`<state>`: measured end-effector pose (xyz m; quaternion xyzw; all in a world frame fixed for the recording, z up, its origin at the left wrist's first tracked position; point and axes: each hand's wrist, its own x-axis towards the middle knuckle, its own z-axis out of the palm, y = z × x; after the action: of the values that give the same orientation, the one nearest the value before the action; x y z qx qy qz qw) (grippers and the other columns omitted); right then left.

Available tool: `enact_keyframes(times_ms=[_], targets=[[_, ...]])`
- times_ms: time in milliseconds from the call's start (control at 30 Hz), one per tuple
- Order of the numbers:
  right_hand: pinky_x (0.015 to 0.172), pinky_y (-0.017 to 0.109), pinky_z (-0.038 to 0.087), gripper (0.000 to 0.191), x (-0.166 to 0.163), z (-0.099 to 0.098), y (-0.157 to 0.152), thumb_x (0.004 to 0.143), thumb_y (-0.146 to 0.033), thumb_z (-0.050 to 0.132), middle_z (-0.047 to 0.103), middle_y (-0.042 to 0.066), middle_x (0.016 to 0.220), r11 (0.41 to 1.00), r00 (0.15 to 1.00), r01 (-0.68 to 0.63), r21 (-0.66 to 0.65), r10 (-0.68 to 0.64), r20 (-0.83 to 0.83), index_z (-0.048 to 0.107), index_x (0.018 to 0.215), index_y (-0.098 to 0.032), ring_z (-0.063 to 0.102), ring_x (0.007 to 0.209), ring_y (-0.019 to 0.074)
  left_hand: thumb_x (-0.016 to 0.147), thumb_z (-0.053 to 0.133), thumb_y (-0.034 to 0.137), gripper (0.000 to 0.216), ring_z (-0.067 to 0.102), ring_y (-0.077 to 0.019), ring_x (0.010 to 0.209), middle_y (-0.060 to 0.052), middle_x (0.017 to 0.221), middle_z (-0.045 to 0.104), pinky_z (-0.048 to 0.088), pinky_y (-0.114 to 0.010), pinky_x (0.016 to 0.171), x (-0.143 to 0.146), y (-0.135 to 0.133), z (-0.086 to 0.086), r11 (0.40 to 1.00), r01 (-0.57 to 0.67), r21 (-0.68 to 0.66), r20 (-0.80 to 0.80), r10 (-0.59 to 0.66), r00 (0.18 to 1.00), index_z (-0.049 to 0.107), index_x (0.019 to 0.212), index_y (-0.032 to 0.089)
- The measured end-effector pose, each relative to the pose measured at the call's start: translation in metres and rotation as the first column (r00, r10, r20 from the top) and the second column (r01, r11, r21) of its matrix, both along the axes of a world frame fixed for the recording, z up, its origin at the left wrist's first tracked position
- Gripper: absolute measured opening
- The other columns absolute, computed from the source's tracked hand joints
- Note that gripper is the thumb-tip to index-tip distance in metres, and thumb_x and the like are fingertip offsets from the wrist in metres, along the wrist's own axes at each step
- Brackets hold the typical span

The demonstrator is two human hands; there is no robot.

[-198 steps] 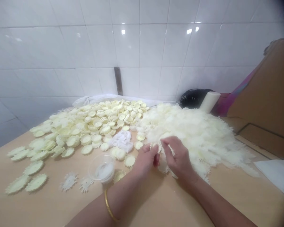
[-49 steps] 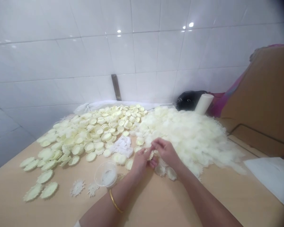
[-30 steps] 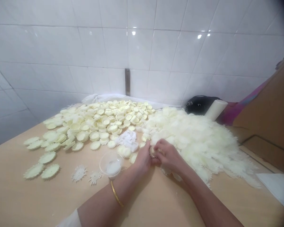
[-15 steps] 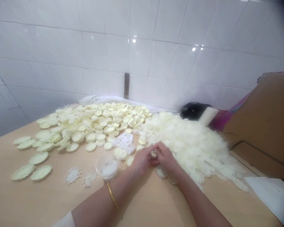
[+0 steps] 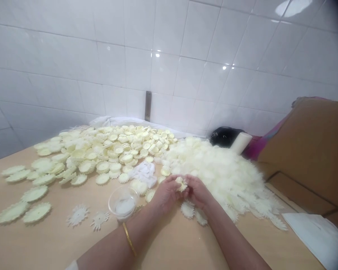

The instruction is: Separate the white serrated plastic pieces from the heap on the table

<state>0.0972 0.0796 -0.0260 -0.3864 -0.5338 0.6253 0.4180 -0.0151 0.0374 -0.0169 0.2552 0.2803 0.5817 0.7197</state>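
Observation:
Between my fingers, in the head view, is a small cream disc with a scalloped edge [image 5: 181, 184]. My left hand [image 5: 166, 193] is closed on it from the left. My right hand [image 5: 197, 190] has its fingers pressed against the disc's other side; its fingertips are partly hidden. Just below my right hand lie two pale toothed discs [image 5: 187, 209] on the wooden table [image 5: 169, 243]. Left of my left wrist stands a clear round tub [image 5: 123, 204] with white stuff inside. A crumpled white cloth [image 5: 143, 174] is beyond my left hand.
Finished-looking scalloped discs [image 5: 112, 144] are heaped at the back left. A mound of pale petal-like pieces [image 5: 216, 170] spreads at right. Two flat toothed pieces [image 5: 78, 215] lie left of the tub. Behind stand a white roll [image 5: 241, 143], a black bag [image 5: 225, 137] and a cardboard box [image 5: 307, 150].
The disc has turned in my hands, and its scalloped face shows more. My right hand's fingers have moved lower around it. The view has shifted slightly.

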Motion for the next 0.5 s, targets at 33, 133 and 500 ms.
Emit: enact_keyframes(times_ms=[33, 133, 500], targets=[[0.038, 0.018, 0.03, 0.027, 0.0, -0.001, 0.0, 0.059, -0.039, 0.062, 0.044, -0.005, 0.048, 1.0, 1.0, -0.003, -0.011, 0.003, -0.009, 0.052, 0.066, -0.015, 0.035, 0.039, 0.0049, 0.06, 0.047, -0.003, 0.028, 0.058, -0.0127, 0.053, -0.006, 0.067, 0.061, 0.047, -0.028, 0.06, 0.001, 0.0, 0.0, 1.0, -0.005, -0.007, -0.006, 0.005, 1.0, 0.055, 0.082, 0.011], [0.04, 0.019, 0.033, 0.027, 0.0, -0.003, 0.0, 0.059, -0.039, 0.063, 0.047, -0.003, 0.051, 1.0, 1.0, -0.017, -0.019, 0.017, -0.011, 0.053, 0.066, -0.015, 0.039, 0.042, 0.0061, 0.056, 0.042, -0.005, 0.032, 0.055, -0.0116, 0.048, -0.005, 0.06, 0.059, 0.046, -0.026, 0.054, 0.003, 0.001, -0.001, 0.995, -0.067, -0.073, -0.044, 0.064, 0.997, 0.053, 0.08, 0.012], [0.053, 0.021, 0.038, 0.025, -0.005, 0.003, -0.012, 0.067, -0.038, 0.062, 0.051, -0.004, 0.061, 0.966, 0.978, -0.042, 0.256, -0.013, 0.208, 0.05, 0.07, -0.017, 0.048, 0.06, 0.0111, 0.061, 0.059, 0.01, 0.019, 0.053, -0.01, 0.05, 0.0, 0.06, 0.055, 0.044, -0.022, 0.049, 0.008, 0.005, -0.011, 0.969, -0.217, -0.121, -0.097, 0.206, 0.974, 0.047, 0.074, 0.016]])
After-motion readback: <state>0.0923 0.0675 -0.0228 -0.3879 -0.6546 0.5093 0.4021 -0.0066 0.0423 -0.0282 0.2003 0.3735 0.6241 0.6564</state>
